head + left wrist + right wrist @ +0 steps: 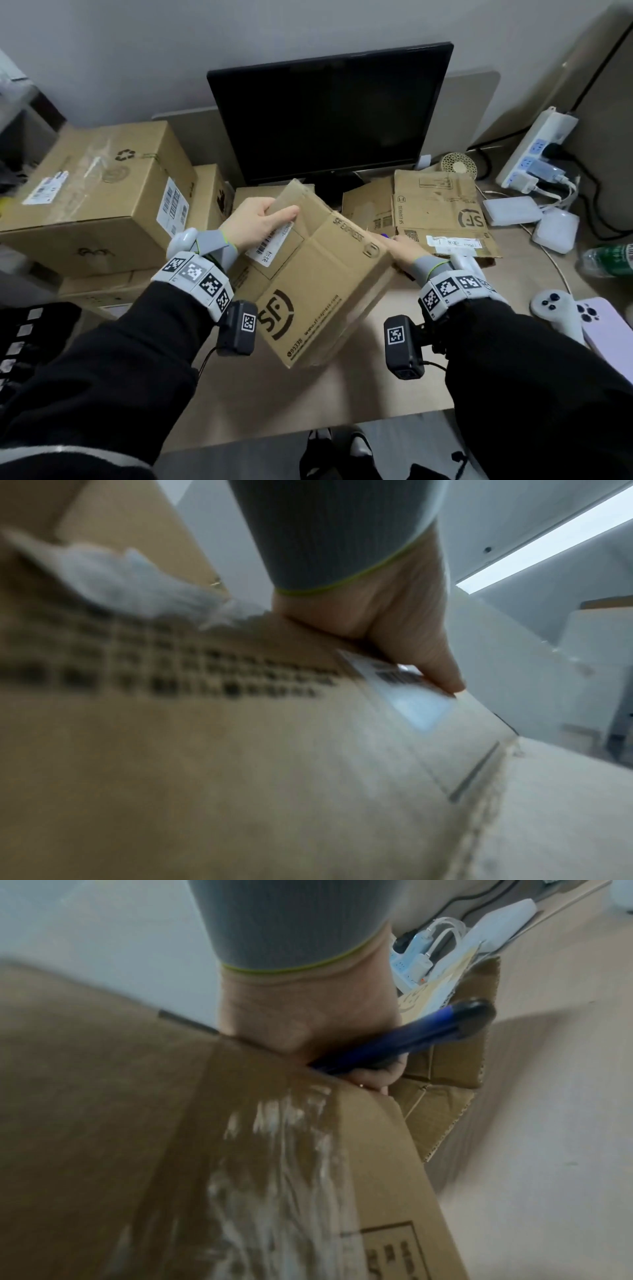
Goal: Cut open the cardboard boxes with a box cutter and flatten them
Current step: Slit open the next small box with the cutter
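Observation:
A brown SF Express cardboard box [318, 284] is held tilted above the desk between both hands. My left hand [260, 219] grips its upper far flap, thumb on the white shipping label [407, 693]; that box [240, 750] fills the left wrist view. My right hand [400, 251] is at the box's right edge and holds a blue box cutter [404, 1039] against it. The box's taped side [240, 1150] fills the right wrist view. The blade is hidden. A flattened SF box [438, 212] lies on the desk behind the right hand.
A black monitor [329, 116] stands at the back. Closed cardboard boxes [99, 195] are stacked at the left. At the right are a power strip [534, 150], white chargers [513, 209], a green bottle [609, 260], a white controller [558, 315] and a phone [606, 329].

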Demonstrator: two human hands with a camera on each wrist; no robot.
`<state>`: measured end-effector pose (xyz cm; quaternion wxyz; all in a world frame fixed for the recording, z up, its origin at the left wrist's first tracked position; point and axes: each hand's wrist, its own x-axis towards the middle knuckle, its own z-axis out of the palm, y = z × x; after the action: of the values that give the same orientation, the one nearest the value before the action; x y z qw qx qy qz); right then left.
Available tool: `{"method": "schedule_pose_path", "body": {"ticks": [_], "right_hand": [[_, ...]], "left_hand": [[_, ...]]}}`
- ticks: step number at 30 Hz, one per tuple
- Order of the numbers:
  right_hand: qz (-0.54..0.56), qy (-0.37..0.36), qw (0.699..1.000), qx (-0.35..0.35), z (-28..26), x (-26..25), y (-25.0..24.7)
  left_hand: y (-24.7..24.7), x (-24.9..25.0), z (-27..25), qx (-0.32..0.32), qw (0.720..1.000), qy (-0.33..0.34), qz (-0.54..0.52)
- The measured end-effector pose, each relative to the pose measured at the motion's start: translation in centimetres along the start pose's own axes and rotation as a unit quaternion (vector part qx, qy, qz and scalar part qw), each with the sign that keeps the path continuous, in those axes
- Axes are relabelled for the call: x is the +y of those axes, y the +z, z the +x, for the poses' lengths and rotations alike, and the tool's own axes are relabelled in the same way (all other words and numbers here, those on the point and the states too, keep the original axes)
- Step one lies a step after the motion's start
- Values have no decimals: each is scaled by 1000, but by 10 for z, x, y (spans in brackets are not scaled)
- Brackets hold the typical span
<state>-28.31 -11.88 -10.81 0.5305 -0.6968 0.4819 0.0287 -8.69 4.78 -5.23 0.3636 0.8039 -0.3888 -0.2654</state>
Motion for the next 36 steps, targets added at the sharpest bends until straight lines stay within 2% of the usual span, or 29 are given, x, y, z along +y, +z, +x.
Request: {"method": "schedule_pose_path", "body": {"ticks": [4, 8, 13, 15, 16, 19, 21, 22, 23, 24, 25, 26, 28, 29, 31, 33, 36], "right_hand": [[-2, 0, 999, 35, 3, -4, -6], [-29, -31, 998, 55, 1, -21, 0], [-51, -59, 994, 73, 0, -38, 10], [-46, -77, 992, 85, -2, -44, 10], [-36, -88, 991, 90, -2, -47, 10], [3, -116, 990, 76, -4, -54, 12], [9, -126, 990, 57, -3, -52, 16], [0, -128, 991, 49, -3, -50, 18], [-8, -128, 991, 37, -4, -48, 21], [-9, -131, 991, 27, -4, -45, 25], [-5, -135, 991, 19, -5, -43, 29], [-2, -142, 990, 16, -4, -41, 32], [-7, -149, 989, 17, -5, -39, 35], [-11, -148, 989, 18, -4, -39, 36], [-17, -143, 989, 20, -3, -39, 36], [-24, -137, 990, 18, -5, -39, 37], [-25, -125, 992, -5, -7, -37, 40]], "left_hand": [[-2, -40, -5, 40, 996, -77, -16], [5, -59, -11, -5, 983, -172, -68], [9, -69, -9, -5, 965, -216, -146], [11, -65, -14, 14, 951, -229, -207], [10, -65, -14, 20, 935, -258, -242], [5, -67, -20, 41, 922, -249, -292], [1, -69, -21, 33, 892, -254, -373], [-1, -70, -21, 14, 901, -236, -364], [-1, -69, -22, 16, 888, -226, -400], [-7, -70, -20, 48, 907, -203, -366], [-11, -62, -24, 72, 922, -209, -319], [-15, -65, -17, 96, 928, -187, -306], [-20, -58, -14, 61, 959, -177, -213], [-25, -56, -11, 64, 970, -168, -164], [-36, -51, -10, 108, 974, -152, -133], [-46, -47, -8, 171, 975, -103, -95], [-50, -37, -2, 185, 983, 5, 23]]}}
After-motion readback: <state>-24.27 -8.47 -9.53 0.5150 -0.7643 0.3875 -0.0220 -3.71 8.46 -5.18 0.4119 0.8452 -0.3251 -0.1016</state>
